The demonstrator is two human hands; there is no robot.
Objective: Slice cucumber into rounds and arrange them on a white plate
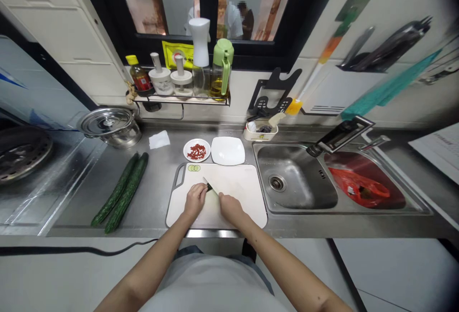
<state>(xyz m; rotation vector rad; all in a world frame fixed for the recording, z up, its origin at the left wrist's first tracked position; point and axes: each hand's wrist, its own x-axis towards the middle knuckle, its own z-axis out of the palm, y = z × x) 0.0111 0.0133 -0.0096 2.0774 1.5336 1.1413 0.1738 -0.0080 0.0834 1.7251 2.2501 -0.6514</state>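
Observation:
On a white cutting board (247, 185) my left hand (194, 202) is closed, its fingertips against a short dark-green piece of cucumber (209, 187). My right hand (231, 208) grips a small knife (215, 189); its handle is hidden in the fist. The blade points away and to the left, right beside the cucumber piece, and I cannot tell whether it is in it. Several thin cucumber slices (194, 168) lie overlapping at the board's upper left corner.
Two whole cucumbers (127, 192) lie left of the board. Behind it stand a plate of red bits (197, 150) and a white plate (228, 151). A lidded steel pot (111, 125) is at back left. Right is a double sink (297, 178) with a red bag (358, 188).

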